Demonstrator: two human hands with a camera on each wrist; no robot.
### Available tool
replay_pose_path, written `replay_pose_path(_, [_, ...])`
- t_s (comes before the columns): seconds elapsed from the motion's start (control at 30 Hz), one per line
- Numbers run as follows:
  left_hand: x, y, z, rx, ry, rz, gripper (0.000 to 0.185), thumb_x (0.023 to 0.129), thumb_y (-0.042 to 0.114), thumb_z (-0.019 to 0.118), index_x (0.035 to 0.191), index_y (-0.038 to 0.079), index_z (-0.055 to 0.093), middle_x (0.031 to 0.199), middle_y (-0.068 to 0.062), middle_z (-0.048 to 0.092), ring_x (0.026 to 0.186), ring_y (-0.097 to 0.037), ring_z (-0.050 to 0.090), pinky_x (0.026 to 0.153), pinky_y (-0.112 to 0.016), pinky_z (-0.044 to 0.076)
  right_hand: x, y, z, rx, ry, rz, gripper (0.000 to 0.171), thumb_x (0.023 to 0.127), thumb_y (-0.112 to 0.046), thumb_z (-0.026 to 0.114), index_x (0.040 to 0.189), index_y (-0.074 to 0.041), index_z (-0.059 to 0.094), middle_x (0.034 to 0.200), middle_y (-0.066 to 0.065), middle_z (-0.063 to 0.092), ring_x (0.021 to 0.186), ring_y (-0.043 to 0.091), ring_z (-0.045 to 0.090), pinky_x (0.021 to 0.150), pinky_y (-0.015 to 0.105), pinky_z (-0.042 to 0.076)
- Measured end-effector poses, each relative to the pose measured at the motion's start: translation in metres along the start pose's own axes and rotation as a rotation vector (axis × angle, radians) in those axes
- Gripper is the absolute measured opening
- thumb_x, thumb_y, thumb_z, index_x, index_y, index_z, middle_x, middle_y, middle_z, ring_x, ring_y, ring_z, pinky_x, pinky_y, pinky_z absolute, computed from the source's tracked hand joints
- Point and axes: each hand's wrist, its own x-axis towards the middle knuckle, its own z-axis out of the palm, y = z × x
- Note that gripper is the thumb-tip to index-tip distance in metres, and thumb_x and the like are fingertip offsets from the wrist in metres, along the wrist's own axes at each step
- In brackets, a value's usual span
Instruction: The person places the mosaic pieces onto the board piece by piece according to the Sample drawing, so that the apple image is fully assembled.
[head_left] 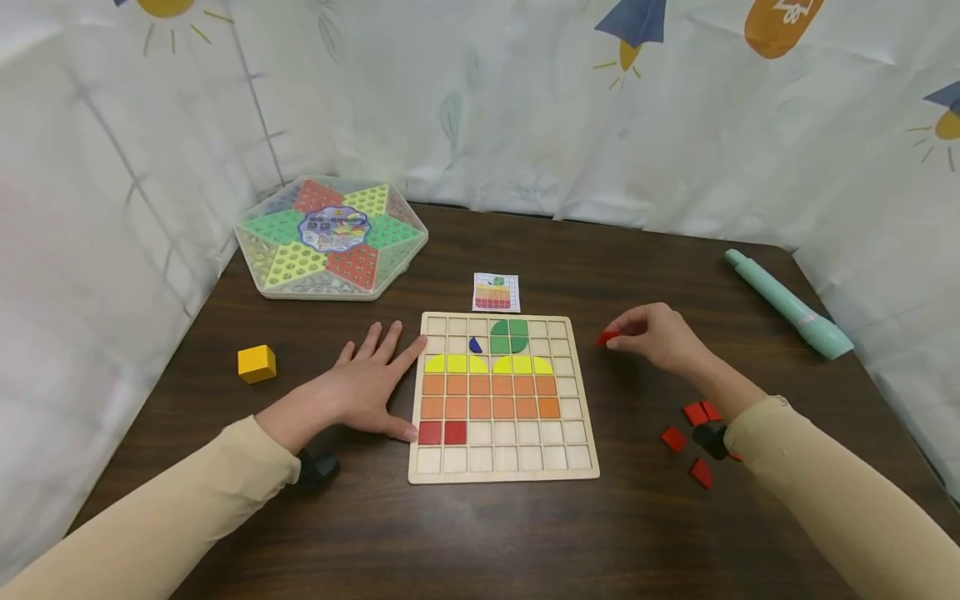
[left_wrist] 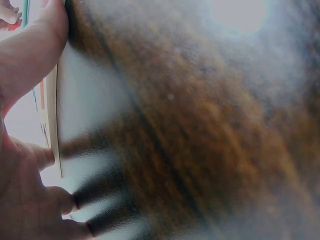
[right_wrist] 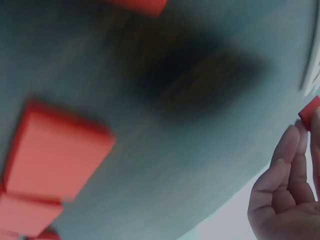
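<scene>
While pinched: small square red tile [head_left: 607,337].

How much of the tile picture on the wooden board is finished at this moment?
Done: the green, blue, yellow and orange tiles fill the upper rows of the wooden board, and two red tiles lie in the next row. In hand: the right hand pinches one red tile beside the board; the left hand rests flat at its left edge. Left: that red row's other squares and the bottom row are bare; loose red tiles wait on the table.

A hexagonal plastic Chinese-checkers case [head_left: 331,238] sits at the dark wooden desk's [head_left: 525,533] far left, a yellow wooden cube [head_left: 257,363] nearer, a mint-green tube-shaped case [head_left: 787,304] far right.
</scene>
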Motion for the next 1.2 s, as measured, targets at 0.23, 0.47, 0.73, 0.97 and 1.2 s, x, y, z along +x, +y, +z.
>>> replay_pose_path(0.23, [0.0,-0.001,0.0,0.0,-0.006,-0.005,0.127,0.075,0.067,0.08,0.166,0.013,0.01,0.169,-0.03,-0.002,0.155,-0.056,-0.003,0.116,-0.078,0.011,-0.016,-0.035,0.027,0.162,-0.128,-0.072,0.021,0.091,-0.012,0.078,0.11,-0.003,0.078,0.107,0.011,0.077,0.091,0.021,0.065,0.08,0.032,0.052])
replay_pose_path(0.47, [0.001,-0.002,0.0,0.009,-0.01,-0.01,0.127,0.075,0.067,0.08,0.166,0.012,0.01,0.169,-0.03,-0.001,0.154,-0.057,-0.002,0.115,-0.079,0.012,-0.024,-0.074,0.06,0.172,-0.215,-0.132,0.013,0.087,-0.012,0.082,0.096,-0.005,0.076,0.089,0.004,0.078,0.078,0.014,0.067,0.076,0.03,0.055])
replay_pose_path(0.73, [0.0,-0.001,-0.001,0.011,-0.007,-0.001,0.126,0.076,0.066,0.08,0.166,0.012,0.01,0.169,-0.03,-0.001,0.155,-0.056,-0.002,0.116,-0.079,0.012,-0.033,-0.103,0.092,0.146,-0.292,-0.184,0.008,0.085,-0.011,0.084,0.089,-0.008,0.077,0.077,-0.001,0.072,0.069,0.013,0.06,0.068,0.029,0.052])
replay_pose_path(0.97, [0.0,-0.001,-0.001,0.009,-0.008,-0.002,0.125,0.076,0.065,0.08,0.166,0.012,0.011,0.169,-0.03,-0.001,0.155,-0.056,-0.003,0.116,-0.078,0.012,-0.033,-0.12,0.104,0.118,-0.298,-0.181,0.006,0.086,-0.011,0.083,0.088,-0.012,0.077,0.079,-0.003,0.074,0.07,0.011,0.063,0.069,0.027,0.053])
replay_pose_path(1.2, [0.001,-0.002,-0.001,0.006,-0.012,-0.009,0.126,0.076,0.066,0.08,0.166,0.012,0.011,0.17,-0.03,-0.001,0.155,-0.056,-0.002,0.116,-0.078,0.011,-0.034,-0.128,0.109,0.027,-0.28,-0.208,0.006,0.086,-0.01,0.082,0.083,-0.014,0.078,0.075,-0.007,0.071,0.073,0.012,0.059,0.066,0.025,0.051])
